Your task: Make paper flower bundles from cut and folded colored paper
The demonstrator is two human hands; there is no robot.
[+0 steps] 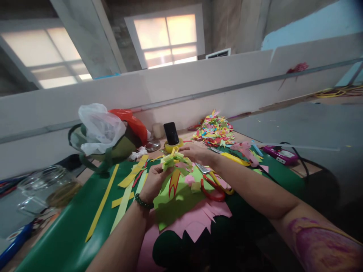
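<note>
My left hand point(154, 181), with a dark bead bracelet on the wrist, is closed round the base of a light green paper flower point(173, 160) with spiky petals. My right hand point(195, 153) reaches in from the right and its fingers pinch the top of the same flower. Under the hands lie a green paper sheet point(176, 206) and a pink sheet with a jagged cut edge point(198, 221). Red-handled scissors point(211, 185) rest just right of the flower, below my right wrist.
Yellow and green paper strips point(124, 192) lie on the green mat point(65, 238) at left. A pile of finished coloured paper flowers point(214, 130), a phone on a yellow tape roll point(171, 136), plastic bags point(99, 128), a glass jar point(45, 187) and a pink device point(279, 155) stand around.
</note>
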